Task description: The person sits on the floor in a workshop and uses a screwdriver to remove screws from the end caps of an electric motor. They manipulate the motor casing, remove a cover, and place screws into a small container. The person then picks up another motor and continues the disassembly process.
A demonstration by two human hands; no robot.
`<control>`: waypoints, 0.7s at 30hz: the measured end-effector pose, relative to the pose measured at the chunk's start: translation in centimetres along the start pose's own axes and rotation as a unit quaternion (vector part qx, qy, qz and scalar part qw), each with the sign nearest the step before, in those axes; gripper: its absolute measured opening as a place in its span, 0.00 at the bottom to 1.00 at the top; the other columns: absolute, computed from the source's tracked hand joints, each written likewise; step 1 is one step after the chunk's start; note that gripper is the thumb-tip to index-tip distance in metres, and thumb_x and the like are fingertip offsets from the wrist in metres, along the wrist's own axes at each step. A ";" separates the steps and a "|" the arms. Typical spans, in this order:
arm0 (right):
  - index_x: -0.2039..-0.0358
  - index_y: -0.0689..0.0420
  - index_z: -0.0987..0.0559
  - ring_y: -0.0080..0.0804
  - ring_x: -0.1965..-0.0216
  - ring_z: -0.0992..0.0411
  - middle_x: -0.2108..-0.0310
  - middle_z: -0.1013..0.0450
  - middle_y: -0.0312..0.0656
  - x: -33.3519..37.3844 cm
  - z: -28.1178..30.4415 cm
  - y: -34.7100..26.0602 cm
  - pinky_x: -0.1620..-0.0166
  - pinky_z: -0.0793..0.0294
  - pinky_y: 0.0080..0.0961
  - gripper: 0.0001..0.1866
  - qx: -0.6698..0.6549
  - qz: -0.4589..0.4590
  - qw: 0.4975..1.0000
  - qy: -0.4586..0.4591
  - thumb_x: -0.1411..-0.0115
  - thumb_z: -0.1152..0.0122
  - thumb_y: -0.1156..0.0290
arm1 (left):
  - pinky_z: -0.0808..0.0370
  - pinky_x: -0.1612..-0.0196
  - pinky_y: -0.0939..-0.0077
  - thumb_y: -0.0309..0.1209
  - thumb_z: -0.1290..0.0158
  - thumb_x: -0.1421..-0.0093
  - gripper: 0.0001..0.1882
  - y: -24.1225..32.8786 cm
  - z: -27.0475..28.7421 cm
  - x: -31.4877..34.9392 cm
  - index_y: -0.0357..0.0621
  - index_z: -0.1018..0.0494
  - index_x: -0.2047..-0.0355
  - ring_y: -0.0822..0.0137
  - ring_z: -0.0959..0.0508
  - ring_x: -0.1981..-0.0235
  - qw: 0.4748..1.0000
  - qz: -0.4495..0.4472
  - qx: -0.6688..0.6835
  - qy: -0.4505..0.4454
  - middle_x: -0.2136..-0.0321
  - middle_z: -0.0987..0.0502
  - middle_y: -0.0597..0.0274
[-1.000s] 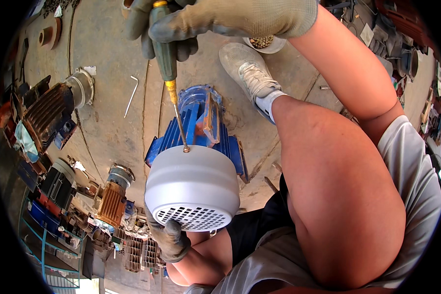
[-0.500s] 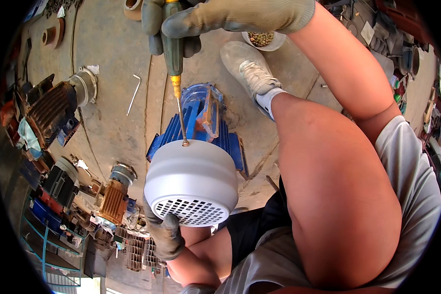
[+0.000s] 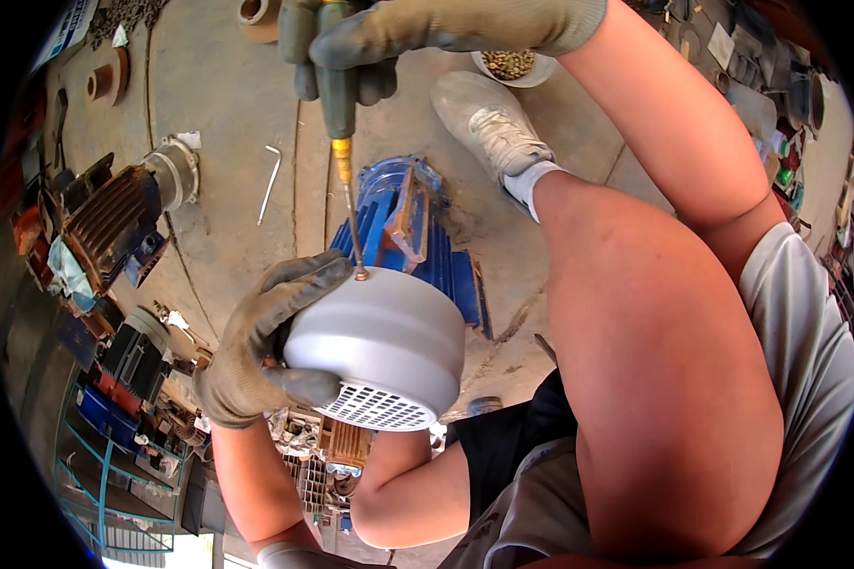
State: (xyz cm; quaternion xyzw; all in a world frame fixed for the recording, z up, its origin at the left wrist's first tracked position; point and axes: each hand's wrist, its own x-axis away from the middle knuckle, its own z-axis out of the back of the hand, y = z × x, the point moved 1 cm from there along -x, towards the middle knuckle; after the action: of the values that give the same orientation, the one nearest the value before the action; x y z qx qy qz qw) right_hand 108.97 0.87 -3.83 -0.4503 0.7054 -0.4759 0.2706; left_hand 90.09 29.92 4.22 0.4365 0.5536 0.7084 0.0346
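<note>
A blue electric motor (image 3: 385,220) lies on the floor between my legs, its silver-grey fan cover (image 3: 380,322) toward me with the slotted grille low at the front. In a grey work glove, my right hand (image 3: 351,52) grips a screwdriver (image 3: 338,112) with a green and yellow handle. The shaft runs down to a small screw (image 3: 362,273) at the cover's upper rim, and its tip meets the screw head. My gloved left hand (image 3: 266,341) is wrapped round the left side of the cover, fingers on top near the screw, thumb by the grille.
To the left stand a rusty brown motor (image 3: 114,228) and a dark motor (image 3: 135,353). A hex key (image 3: 269,185) lies on the concrete floor. Beyond my shoe (image 3: 491,128) is a white bowl (image 3: 541,72) of small parts. A blue metal frame (image 3: 104,474) stands lower left.
My left hand has moved from beneath the cover up to its left side, with its fingers now over the top. The screwdriver stays on the screw.
</note>
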 end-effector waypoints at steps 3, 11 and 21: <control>0.53 0.60 0.20 0.23 0.68 0.23 0.66 0.19 0.38 -1.0 -0.6 -0.3 0.63 0.23 0.24 0.16 0.063 -0.046 0.997 0.027 0.32 0.32 0.61 | 0.29 0.37 0.62 0.44 0.23 0.56 0.46 -0.6 -0.1 0.4 0.32 0.25 0.39 0.52 0.24 0.41 0.998 -0.027 -0.057 0.010 0.42 0.24 0.43; 0.53 0.61 0.21 0.27 0.71 0.23 0.69 0.20 0.40 -3.5 -3.4 1.1 0.67 0.23 0.24 0.16 0.479 0.251 0.816 0.202 0.31 0.35 0.61 | 0.25 0.42 0.64 0.42 0.20 0.60 0.48 1.2 -0.5 0.1 0.35 0.24 0.39 0.55 0.22 0.45 0.995 -0.015 -0.102 0.014 0.47 0.24 0.47; 0.53 0.60 0.22 0.22 0.73 0.23 0.66 0.17 0.40 -1.2 -2.7 -1.7 0.70 0.26 0.20 0.16 0.144 -0.058 0.985 0.072 0.29 0.39 0.58 | 0.26 0.42 0.65 0.42 0.20 0.61 0.49 -0.2 -0.6 0.2 0.34 0.25 0.39 0.56 0.23 0.46 0.996 -0.029 -0.084 0.024 0.47 0.23 0.47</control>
State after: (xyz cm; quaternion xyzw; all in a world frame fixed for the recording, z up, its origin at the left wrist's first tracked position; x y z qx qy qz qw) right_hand 107.96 2.83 -1.28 -0.4110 0.6201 -0.6184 0.2530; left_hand 89.50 29.60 4.15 0.3985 0.5053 0.7614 0.0789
